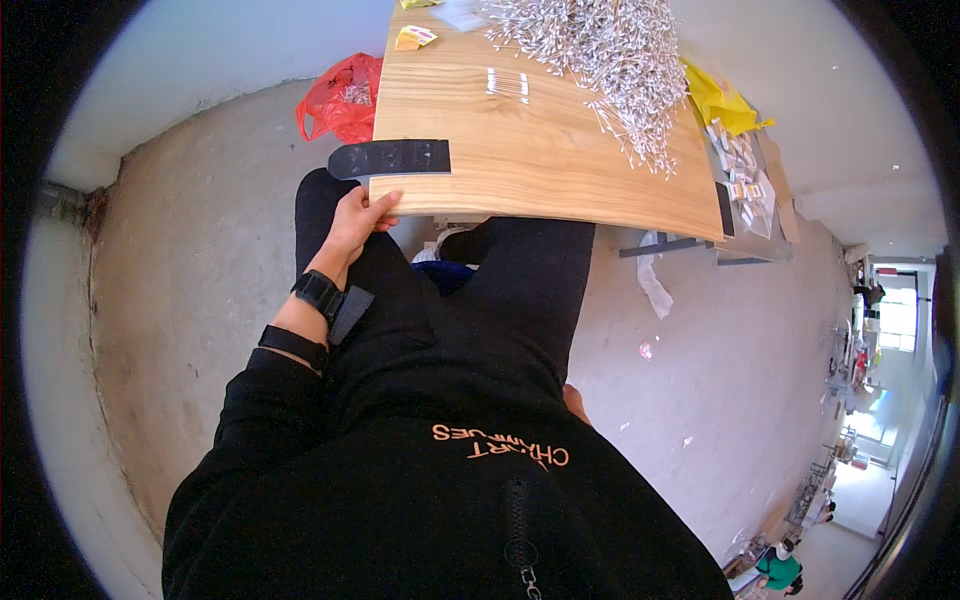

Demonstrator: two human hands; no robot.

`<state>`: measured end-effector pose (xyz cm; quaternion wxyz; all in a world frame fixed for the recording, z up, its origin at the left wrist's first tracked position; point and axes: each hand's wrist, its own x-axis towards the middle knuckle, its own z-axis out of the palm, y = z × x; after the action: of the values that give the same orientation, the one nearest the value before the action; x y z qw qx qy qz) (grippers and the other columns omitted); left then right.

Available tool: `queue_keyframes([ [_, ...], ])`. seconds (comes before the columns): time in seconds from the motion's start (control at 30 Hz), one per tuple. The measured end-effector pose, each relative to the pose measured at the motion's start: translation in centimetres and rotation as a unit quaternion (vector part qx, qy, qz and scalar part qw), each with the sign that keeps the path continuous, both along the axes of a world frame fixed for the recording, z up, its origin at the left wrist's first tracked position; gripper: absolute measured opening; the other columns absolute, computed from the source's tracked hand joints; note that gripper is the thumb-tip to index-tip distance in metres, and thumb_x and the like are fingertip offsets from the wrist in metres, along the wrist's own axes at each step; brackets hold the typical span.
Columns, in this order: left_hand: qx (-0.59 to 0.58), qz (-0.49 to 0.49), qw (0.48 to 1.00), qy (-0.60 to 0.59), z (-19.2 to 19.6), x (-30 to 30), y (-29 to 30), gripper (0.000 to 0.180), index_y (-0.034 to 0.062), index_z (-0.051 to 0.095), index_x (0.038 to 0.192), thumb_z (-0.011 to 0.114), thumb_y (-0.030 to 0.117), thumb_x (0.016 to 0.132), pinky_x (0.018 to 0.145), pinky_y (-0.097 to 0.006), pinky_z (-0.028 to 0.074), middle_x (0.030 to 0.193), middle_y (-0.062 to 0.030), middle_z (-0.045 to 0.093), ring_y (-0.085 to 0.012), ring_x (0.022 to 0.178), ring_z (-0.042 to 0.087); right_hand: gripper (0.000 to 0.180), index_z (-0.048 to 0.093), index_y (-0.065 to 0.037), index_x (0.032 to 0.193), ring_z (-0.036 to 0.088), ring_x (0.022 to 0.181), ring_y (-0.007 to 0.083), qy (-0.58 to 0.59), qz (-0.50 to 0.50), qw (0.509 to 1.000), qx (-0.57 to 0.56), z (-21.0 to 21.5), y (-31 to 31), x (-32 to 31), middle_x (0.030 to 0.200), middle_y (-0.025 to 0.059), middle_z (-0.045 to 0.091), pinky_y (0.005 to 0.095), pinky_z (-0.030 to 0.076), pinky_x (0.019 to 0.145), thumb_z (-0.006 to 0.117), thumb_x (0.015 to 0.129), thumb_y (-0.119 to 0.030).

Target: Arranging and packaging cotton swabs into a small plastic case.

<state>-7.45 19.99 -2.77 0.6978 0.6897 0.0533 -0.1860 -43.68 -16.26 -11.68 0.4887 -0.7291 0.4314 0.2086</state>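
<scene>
At the near left corner of the wooden table, my left hand grips the edge, thumb on top and fingers curled at the rim. Just beyond it a black strip lies across the tabletop's left edge. My right hand shows only as a sliver beside my right hip; its fingers are hidden behind my clothing. Toward the far right of the tabletop spreads a large heap of cotton swabs. A short row of swabs lies apart from the heap, left of it.
A red plastic bag stands left of the table. Small yellow packets lie at the far left. Beyond the right edge are a yellow bag and packed swabs. A person in green is far off at lower right.
</scene>
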Motion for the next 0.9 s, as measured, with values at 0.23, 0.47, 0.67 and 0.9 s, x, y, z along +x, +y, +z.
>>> queue_keyframes([
  [0.23,-0.008,0.008,1.000,-0.006,0.1,-0.4,0.5,0.043,-0.0047,0.056,0.102,0.072,0.032,0.085,0.056,-0.022,0.050,0.083,-0.0092,0.064,-0.0121,0.064,0.063,0.013,0.059,-0.013,0.089,0.047,0.053,0.0127,-0.015,-0.074,0.996,0.047,-1.7,0.0,-0.3,0.066,-0.0031,0.050,0.0303,0.040,0.048,0.052,0.092,-0.023],
  [0.47,0.009,-0.014,1.000,-0.003,0.6,0.2,-0.6,0.042,-0.0018,0.056,0.105,0.070,0.033,0.086,0.057,-0.021,0.047,0.084,-0.0055,0.062,-0.0092,0.066,0.060,0.010,0.058,-0.014,0.092,0.047,0.053,0.0136,0.021,-0.188,0.975,0.120,-14.8,-4.2,-6.1,0.066,-0.0020,0.050,0.0315,0.039,0.047,0.051,0.091,-0.022],
  [0.67,-0.008,-0.022,1.000,0.002,0.9,0.4,-1.3,0.042,-0.0015,0.056,0.104,0.071,0.033,0.086,0.057,-0.021,0.047,0.084,-0.0056,0.063,-0.0091,0.066,0.059,0.012,0.060,-0.011,0.092,0.049,0.054,0.0166,0.021,-0.088,0.995,0.029,-15.2,-5.6,-7.2,0.066,0.0008,0.050,0.0327,0.041,0.047,0.051,0.091,-0.020],
  [0.9,-0.011,0.001,1.000,0.000,0.0,-0.2,-0.1,0.044,-0.0051,0.055,0.104,0.072,0.031,0.085,0.056,-0.021,0.050,0.083,-0.0091,0.064,-0.0117,0.064,0.063,0.017,0.061,-0.005,0.090,0.058,0.058,0.0239,-0.038,0.052,0.993,-0.095,-0.8,0.5,-0.3,0.069,0.0089,0.057,0.0389,0.046,0.052,0.050,0.089,-0.018],
])
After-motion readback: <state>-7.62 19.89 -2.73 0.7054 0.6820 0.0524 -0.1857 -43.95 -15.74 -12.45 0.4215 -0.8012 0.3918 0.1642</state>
